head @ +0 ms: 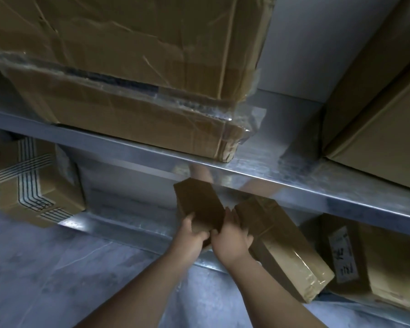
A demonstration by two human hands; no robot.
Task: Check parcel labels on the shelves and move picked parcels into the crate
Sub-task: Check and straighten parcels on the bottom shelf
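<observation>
While both hands grip small parcel [199, 204] — left hand [191, 240], right hand [231, 237] fingers curled round it — taped parcel [282, 245] lies just beside, at lower shelf [133, 230].

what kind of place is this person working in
Most likely a parcel storeroom or small warehouse. Bare galvanised metal shelving holds a large tape-wrapped brown cardboard carton, and smaller taped brown cardboard parcels lie on the lower shelf. Both hands hold a small plain brown cardboard box.

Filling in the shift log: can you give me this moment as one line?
stage: label check | left hand + right hand: both holding small parcel at lower shelf | taped parcel: beside it, on the shelf | crate: not in view
</observation>
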